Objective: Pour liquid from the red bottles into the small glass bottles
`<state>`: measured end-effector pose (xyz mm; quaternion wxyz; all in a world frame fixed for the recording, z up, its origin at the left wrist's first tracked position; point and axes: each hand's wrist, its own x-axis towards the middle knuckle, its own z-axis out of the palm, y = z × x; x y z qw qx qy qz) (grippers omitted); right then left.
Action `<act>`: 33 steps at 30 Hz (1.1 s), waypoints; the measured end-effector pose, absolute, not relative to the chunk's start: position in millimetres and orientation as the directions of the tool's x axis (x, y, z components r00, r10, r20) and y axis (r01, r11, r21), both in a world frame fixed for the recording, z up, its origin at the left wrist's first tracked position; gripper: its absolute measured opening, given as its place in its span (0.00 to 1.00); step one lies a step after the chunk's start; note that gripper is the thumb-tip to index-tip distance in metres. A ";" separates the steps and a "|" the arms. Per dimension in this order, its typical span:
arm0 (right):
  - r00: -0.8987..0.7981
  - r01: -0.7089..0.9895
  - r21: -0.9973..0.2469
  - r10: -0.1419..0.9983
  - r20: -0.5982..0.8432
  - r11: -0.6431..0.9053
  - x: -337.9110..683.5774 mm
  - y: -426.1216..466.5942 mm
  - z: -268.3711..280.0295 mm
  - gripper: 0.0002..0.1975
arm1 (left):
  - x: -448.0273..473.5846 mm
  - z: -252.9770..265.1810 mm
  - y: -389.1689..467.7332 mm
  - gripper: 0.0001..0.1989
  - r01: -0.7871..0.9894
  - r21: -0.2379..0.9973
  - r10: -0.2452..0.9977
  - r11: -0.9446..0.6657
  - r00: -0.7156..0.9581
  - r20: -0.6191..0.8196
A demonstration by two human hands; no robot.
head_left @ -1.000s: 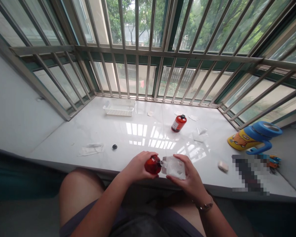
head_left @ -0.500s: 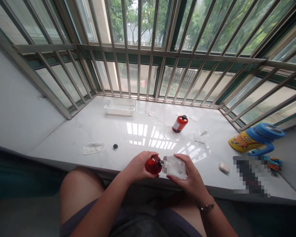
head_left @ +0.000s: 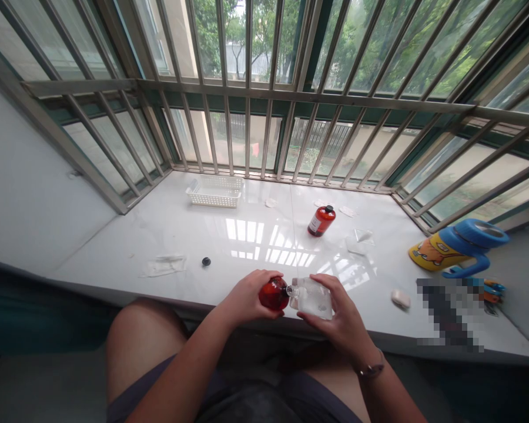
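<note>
Barely shifted since a moment ago, left hand (head_left: 247, 295) clasped round a tipped red bottle (head_left: 273, 294), right hand (head_left: 339, 317) gripping a clear pouch (head_left: 312, 298), bottle neck meeting pouch spout above the near edge of the white bench (head_left: 180, 229), black cap (head_left: 206, 261) lying apart.
</note>
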<state>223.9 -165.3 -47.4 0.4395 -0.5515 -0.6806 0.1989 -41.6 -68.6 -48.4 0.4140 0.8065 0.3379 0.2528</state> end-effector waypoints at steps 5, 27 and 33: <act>0.003 0.578 -0.756 0.925 0.380 0.309 223.5 -165.2 -46.4 0.36 | -41.6 -46.5 -68.6 0.42 0.341 0.841 0.756 -0.421 0.644 0.117; -0.035 0.602 -0.719 0.911 0.412 0.348 222.3 -163.4 -41.4 0.36 | -43.0 -49.4 -69.2 0.43 0.338 0.843 0.764 -0.419 0.633 0.126; -0.039 0.607 -0.712 0.908 0.417 0.353 222.3 -163.3 -40.5 0.37 | -43.0 -49.4 -69.4 0.42 0.335 0.837 0.759 -0.432 0.636 0.137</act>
